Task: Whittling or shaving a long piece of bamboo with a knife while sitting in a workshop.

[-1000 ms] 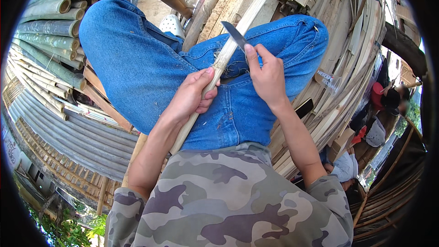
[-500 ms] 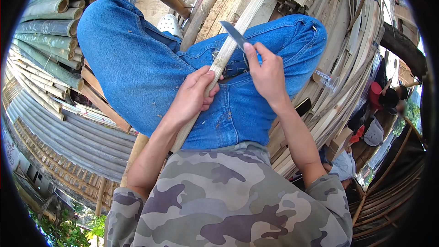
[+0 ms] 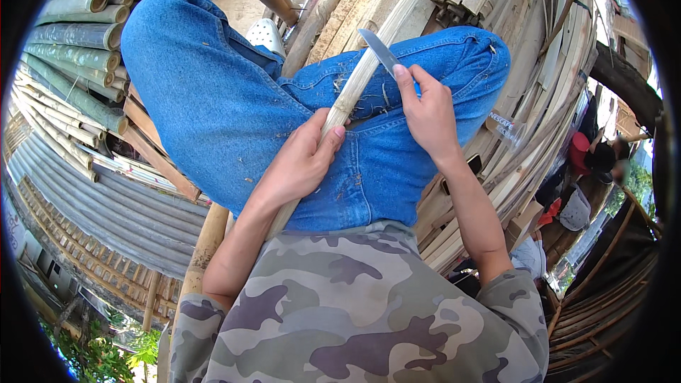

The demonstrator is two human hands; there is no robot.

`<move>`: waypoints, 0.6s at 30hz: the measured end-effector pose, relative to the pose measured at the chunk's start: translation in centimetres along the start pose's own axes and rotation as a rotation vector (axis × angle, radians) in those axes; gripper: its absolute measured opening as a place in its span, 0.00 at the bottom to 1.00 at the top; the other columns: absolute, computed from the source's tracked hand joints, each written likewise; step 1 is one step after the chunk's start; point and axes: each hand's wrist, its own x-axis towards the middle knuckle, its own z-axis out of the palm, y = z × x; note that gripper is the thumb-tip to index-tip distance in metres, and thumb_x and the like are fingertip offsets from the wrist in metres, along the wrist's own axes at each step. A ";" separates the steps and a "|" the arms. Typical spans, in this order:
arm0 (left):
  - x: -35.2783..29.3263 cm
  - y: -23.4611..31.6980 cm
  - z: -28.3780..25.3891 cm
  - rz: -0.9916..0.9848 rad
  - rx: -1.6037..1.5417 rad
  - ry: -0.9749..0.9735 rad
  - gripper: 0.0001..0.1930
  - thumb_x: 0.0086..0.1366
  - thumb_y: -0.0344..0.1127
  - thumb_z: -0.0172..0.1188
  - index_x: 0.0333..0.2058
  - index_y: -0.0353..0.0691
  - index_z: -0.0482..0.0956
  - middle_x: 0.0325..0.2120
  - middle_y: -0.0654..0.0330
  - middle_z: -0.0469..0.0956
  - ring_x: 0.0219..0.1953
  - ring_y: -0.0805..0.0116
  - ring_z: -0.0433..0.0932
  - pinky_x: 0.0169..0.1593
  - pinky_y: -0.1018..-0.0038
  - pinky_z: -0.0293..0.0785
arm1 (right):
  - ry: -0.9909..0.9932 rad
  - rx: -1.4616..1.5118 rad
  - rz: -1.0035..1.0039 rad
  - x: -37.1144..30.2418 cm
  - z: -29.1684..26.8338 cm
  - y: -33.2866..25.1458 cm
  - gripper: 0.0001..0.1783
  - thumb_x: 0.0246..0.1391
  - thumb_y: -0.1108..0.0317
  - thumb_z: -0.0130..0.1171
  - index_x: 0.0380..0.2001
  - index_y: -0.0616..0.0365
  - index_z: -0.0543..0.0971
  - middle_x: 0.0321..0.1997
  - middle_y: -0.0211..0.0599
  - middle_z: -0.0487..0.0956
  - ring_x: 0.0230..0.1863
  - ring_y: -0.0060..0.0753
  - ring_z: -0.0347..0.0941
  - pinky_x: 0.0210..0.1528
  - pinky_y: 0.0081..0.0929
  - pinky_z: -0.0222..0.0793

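Note:
A long pale bamboo strip [image 3: 369,67] lies across my lap, over blue jeans [image 3: 213,106], and runs up toward the top right. My left hand [image 3: 301,163] grips the strip near my waist, thumb along its side. My right hand [image 3: 425,113] holds a knife [image 3: 379,48] with a grey blade, index finger stretched along the blade's back. The blade's edge rests against the strip just above my left hand. Thin shavings cling to the jeans around the cut.
Green bamboo poles [image 3: 71,35] are stacked at the left. Split bamboo slats [image 3: 496,0] pile up at the top right. A white perforated shoe [image 3: 266,32] shows between my knees. Corrugated metal sheet [image 3: 85,206] lies at the lower left. A person in red [image 3: 589,163] sits at the far right.
The knife and my right hand have shifted slightly along the strip. My left hand keeps its grip in the same place.

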 end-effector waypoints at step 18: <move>-5.3 -3.2 1.0 0.497 0.910 0.468 0.23 0.66 0.28 0.58 0.57 0.24 0.68 0.41 0.46 0.75 0.38 0.52 0.78 0.40 0.64 0.77 | 0.079 0.047 -0.072 1.2 0.4 0.9 0.23 0.67 0.56 0.51 0.23 0.63 0.72 0.13 0.52 0.69 0.17 0.55 0.72 0.18 0.37 0.59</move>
